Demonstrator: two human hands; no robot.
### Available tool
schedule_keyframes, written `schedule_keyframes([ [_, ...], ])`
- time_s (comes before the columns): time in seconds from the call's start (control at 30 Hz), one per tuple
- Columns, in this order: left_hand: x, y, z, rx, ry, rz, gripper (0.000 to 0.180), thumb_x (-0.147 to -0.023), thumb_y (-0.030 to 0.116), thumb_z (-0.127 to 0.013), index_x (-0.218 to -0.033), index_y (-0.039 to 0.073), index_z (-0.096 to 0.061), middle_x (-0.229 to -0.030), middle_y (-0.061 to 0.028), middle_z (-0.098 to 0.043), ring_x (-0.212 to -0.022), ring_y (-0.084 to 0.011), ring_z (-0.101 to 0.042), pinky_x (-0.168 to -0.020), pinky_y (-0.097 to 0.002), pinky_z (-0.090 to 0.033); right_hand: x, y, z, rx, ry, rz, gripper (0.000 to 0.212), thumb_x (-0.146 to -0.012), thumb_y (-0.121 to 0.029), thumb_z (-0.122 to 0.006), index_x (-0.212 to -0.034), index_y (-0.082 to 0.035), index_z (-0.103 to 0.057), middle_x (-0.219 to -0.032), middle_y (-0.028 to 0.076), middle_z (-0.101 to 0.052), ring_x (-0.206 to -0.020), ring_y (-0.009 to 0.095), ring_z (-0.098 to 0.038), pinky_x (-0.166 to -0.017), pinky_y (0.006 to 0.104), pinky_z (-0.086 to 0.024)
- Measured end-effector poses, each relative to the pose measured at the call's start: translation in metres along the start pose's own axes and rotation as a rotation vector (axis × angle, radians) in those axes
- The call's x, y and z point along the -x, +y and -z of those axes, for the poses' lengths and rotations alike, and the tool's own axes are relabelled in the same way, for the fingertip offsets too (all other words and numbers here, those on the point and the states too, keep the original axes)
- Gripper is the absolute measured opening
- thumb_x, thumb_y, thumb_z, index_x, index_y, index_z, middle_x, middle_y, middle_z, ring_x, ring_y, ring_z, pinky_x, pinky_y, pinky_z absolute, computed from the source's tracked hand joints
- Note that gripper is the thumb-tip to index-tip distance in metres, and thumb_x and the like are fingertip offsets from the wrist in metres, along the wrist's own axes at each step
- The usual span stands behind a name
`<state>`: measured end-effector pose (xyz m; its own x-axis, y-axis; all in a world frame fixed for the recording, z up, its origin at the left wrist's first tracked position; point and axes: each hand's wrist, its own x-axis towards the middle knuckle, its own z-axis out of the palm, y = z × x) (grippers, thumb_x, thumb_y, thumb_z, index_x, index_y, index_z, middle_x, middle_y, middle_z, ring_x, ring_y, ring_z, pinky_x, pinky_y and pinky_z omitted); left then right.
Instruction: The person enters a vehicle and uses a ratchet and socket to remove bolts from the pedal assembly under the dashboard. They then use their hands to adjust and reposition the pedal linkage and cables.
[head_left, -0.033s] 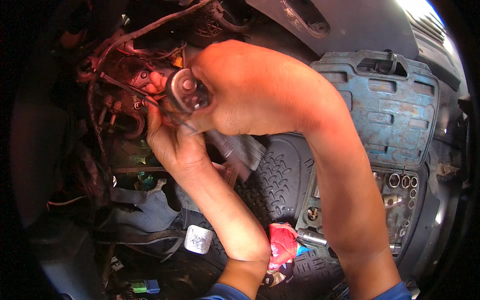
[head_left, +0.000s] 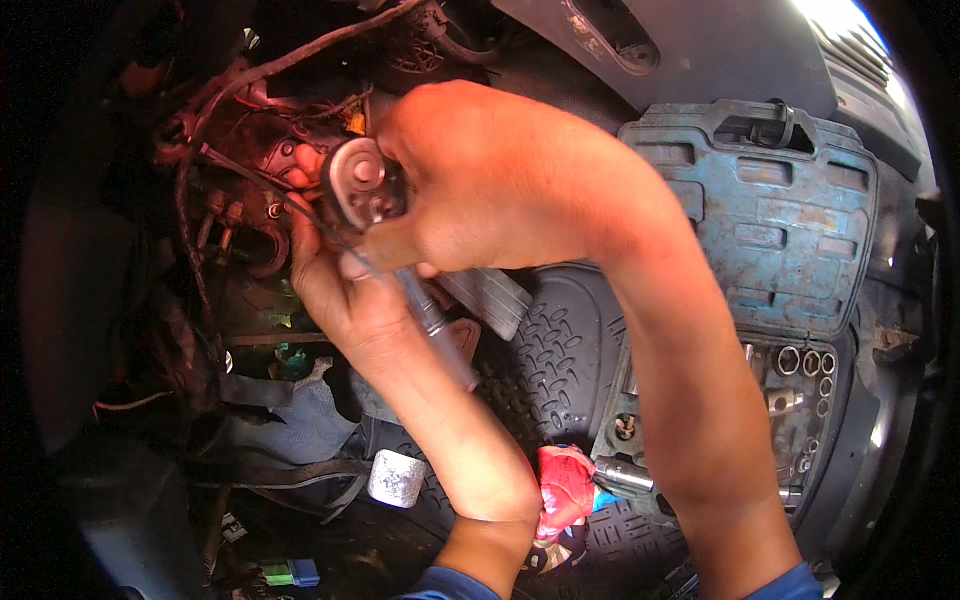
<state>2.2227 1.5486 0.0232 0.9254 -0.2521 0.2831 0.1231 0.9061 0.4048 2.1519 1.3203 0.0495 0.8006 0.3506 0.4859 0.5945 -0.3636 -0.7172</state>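
Note:
A metal ratchet wrench (head_left: 358, 178) has its round head facing me in the dark cavity at upper left. My right hand (head_left: 455, 180) is wrapped over the head from the right, thumb below it. The wrench's shiny handle slants down to the right below that hand, smeared by motion. From below reaches my left hand (head_left: 345, 285), its fingers curled up beside and behind the wrench head; what they grip there is hidden. Bolts (head_left: 222, 215) and a thin dark cable (head_left: 240, 168) lie just left of the fingers.
At right an open blue tool case (head_left: 770, 225) holds sockets (head_left: 789, 361) in its lower half. A ribbed pedal (head_left: 495, 300) sits beyond the handle; a white-topped pedal (head_left: 396, 479) stands lower left. A red cloth or wrapper (head_left: 566, 485) lies on the black floor mat (head_left: 555, 350).
The wrench handle has swung leftward and down, closer to my left wrist. The wrench head and my right hand have shifted slightly left. My left hand stays nearly in place.

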Motion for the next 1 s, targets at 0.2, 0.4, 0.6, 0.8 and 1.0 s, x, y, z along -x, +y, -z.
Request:
schedule_keyframes([
  [0.2, -0.002, -0.004, 0.001, 0.092, -0.19, 0.007, 0.03, -0.105, 0.004, -0.047, -0.129, -0.01, -0.058, -0.133, -0.0245, -0.064, -0.134, -0.0308, -0.056, -0.12, -0.0494, -0.042, -0.016, 0.023, -0.021, 0.21, 0.414, 0.269, 0.022, -0.076, -0.018, -0.072, -0.093, -0.006, -0.078, -0.09, 0.024, -0.073, -0.09, 0.042, -0.072, -0.079, 0.0464, -0.059],
  [0.4, -0.008, -0.002, 0.002, -0.123, 0.0, -0.147, 0.031, -0.105, 0.005, -0.046, -0.129, -0.011, -0.056, -0.136, -0.025, -0.061, -0.128, -0.0328, -0.061, -0.117, -0.0488, -0.045, -0.013, 0.019, -0.02, 0.061, 0.241, 0.033, 0.021, -0.082, -0.017, -0.077, -0.099, -0.005, -0.073, -0.083, 0.02, -0.072, -0.083, 0.04, -0.071, -0.073, 0.0441, -0.057],
  [0.6, -0.002, -0.004, 0.006, 0.102, -0.245, 0.05, 0.029, -0.106, 0.009, -0.047, -0.127, -0.008, -0.059, -0.139, -0.0251, -0.06, -0.133, -0.0346, -0.057, -0.119, -0.0532, -0.04, -0.008, 0.016, -0.034, 0.162, 0.372, 0.016, 0.015, -0.083, -0.018, -0.071, -0.088, -0.004, -0.07, -0.079, 0.023, -0.07, -0.074, 0.041, -0.069, -0.064, 0.0398, -0.055],
  [0.8, -0.005, -0.006, 0.004, 0.007, -0.118, -0.018, 0.028, -0.107, 0.009, -0.048, -0.125, -0.007, -0.061, -0.14, -0.0269, -0.059, -0.136, -0.0332, -0.055, -0.121, -0.0543, -0.04, -0.012, 0.026, -0.037, 0.209, 0.552, 0.153, 0.018, -0.077, -0.013, -0.076, -0.085, 0.001, -0.068, -0.083, 0.025, -0.07, -0.077, 0.041, -0.069, -0.068, 0.0419, -0.056],
  [1.0, 0.001, -0.015, -0.001, -0.13, -0.066, -0.119, 0.03, -0.105, 0.008, -0.048, -0.129, -0.007, -0.059, -0.141, -0.0278, -0.058, -0.138, -0.0338, -0.053, -0.12, -0.0568, -0.041, -0.005, 0.004, -0.013, -0.1, 0.102, -0.103, 0.018, -0.084, -0.018, -0.069, -0.082, -0.001, -0.074, -0.085, 0.023, -0.072, -0.086, 0.041, -0.071, -0.077, 0.0453, -0.058],
])
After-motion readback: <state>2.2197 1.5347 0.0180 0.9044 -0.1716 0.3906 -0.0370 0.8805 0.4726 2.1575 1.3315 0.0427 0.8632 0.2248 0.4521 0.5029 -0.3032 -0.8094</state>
